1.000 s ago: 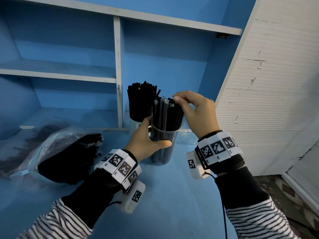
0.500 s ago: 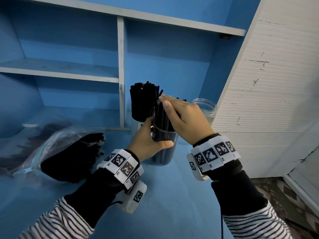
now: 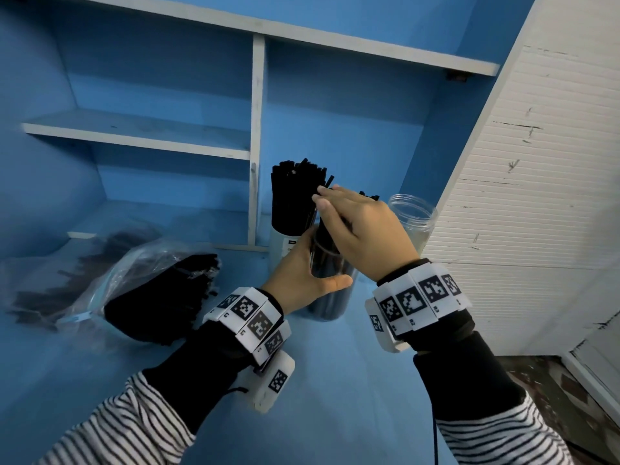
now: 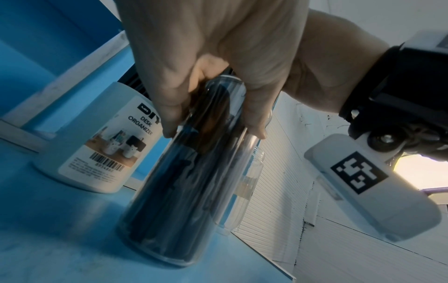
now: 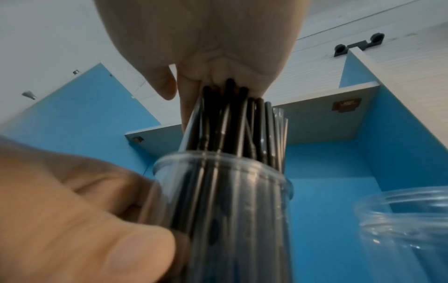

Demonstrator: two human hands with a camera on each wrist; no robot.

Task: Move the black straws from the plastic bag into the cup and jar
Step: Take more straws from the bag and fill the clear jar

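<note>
Since the earlier frame, the right hand [image 3: 365, 229] has shifted left over the straw tops, uncovering the empty clear jar [image 3: 414, 216] at centre right of the head view. That hand is now lying across the top of the black straws [image 5: 232, 122], palm pressing on their ends with fingers extended; its grip is not closing round anything. The left hand [image 3: 302, 276] is holding the clear cup [image 4: 179, 191] at centre frame, fingers and thumb curled round its upper wall. This cup is standing on the blue worktop [image 3: 335, 380] and is filled with black straws, which are projecting above its rim. Just behind it, a white desk organizer [image 4: 101, 149] is also carrying a dense upright bundle of straws [image 3: 295, 196]. At lower left of the head view, the plastic bag [image 3: 110, 280] is lying on the worktop, with many black straws inside it.
</note>
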